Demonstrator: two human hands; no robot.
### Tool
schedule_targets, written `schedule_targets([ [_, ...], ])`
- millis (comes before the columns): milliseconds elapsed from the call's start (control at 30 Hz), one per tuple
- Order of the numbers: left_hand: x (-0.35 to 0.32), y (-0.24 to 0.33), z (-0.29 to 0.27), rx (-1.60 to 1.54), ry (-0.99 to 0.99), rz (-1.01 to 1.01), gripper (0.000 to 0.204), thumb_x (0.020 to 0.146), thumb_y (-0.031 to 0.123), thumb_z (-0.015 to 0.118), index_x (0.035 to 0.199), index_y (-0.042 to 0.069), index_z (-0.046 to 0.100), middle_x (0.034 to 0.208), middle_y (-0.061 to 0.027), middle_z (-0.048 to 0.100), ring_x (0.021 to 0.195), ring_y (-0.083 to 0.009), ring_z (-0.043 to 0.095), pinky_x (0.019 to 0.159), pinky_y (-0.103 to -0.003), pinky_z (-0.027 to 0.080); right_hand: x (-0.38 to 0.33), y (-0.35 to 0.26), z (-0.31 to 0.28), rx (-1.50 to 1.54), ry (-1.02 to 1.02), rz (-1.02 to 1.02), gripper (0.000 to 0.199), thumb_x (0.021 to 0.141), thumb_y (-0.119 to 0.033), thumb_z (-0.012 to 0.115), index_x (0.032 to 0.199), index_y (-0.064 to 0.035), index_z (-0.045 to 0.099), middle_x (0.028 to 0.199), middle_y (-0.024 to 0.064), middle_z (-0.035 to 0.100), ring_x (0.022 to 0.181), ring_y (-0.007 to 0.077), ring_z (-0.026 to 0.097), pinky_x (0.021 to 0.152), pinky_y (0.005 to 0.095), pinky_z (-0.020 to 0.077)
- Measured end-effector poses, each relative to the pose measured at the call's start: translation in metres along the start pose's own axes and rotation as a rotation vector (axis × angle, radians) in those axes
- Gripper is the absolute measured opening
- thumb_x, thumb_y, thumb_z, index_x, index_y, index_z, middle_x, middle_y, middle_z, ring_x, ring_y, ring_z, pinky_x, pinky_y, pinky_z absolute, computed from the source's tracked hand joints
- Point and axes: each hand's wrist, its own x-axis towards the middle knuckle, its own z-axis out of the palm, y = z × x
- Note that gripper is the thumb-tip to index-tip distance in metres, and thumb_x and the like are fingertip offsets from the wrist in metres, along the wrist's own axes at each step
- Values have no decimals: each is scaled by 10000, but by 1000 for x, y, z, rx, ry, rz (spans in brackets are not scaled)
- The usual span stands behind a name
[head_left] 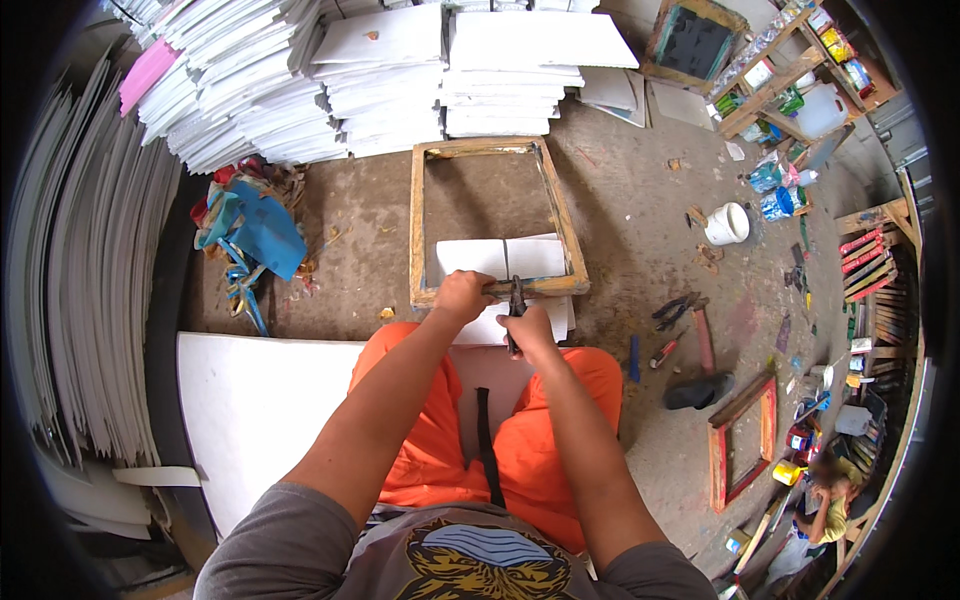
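1. Sitting on the concrete floor (640,250) in orange shorts (440,440), the person had both forearms stretched forward to the near rail of a bare wooden frame (430,180) lying flat just ahead of the knees.
2. Fingers of the left hand (462,296) were curled over the top of that near rail, clamped on the wood and pinning it down.
3. Fingers of the right hand (528,330) were wrapped tight round the dark handles of a pair of pliers (516,300), whose nose stood on the rail just beside the left fingertips; what the nose bit on was too small to tell.
4. White sheets (500,258) lay under the frame, just beyond and below both sets of fingers.
5. Risk, as I judged it: with the pliers so close to the left fingertips, a slip off the rail could have pinched or struck them, and a hard pull could have lifted or skidded the frame if the left grip loosened.
6. Off to the right of the right fingers, loose hand tools (675,310) and a red frame (742,440) lay on the floor.
7. Far beyond the fingers stood stacks of white boards (400,80).
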Motion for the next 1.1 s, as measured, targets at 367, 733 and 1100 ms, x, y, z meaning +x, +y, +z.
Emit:
schedule_targets([
  [367, 1, 13, 3, 14, 27, 67, 385, 779, 367, 834, 1053, 103, 776, 986, -150, 750, 943, -355, 715, 857, -454, 569, -16, 28, -72, 562, -112, 11, 420, 1055, -430, 521, 1191, -36, 579, 1067, 213, 734, 815, 288, 733, 633, 394, 596],
  [733, -13, 8, -1, 52, 44, 29, 376, 802, 354, 817, 1085, 117, 746, 1006, -137, 737, 980, -350, 701, 862, -467, 560, -13, 14, -44, 261, -445, 135, 389, 1060, -427, 504, 1195, -68, 567, 1074, 217, 733, 899, 305, 744, 648, 437, 589],
  [1100, -12, 3, 1, 56, 19, 6, 335, 815, 353, 799, 1073, 143, 760, 1000, -144, 738, 932, -367, 706, 834, -483, 560, 8, 9, -51, 452, -549, 217, 492, 1055, -521, 443, 1223, -98, 631, 1041, 174, 740, 879, 280, 727, 731, 466, 552],
])
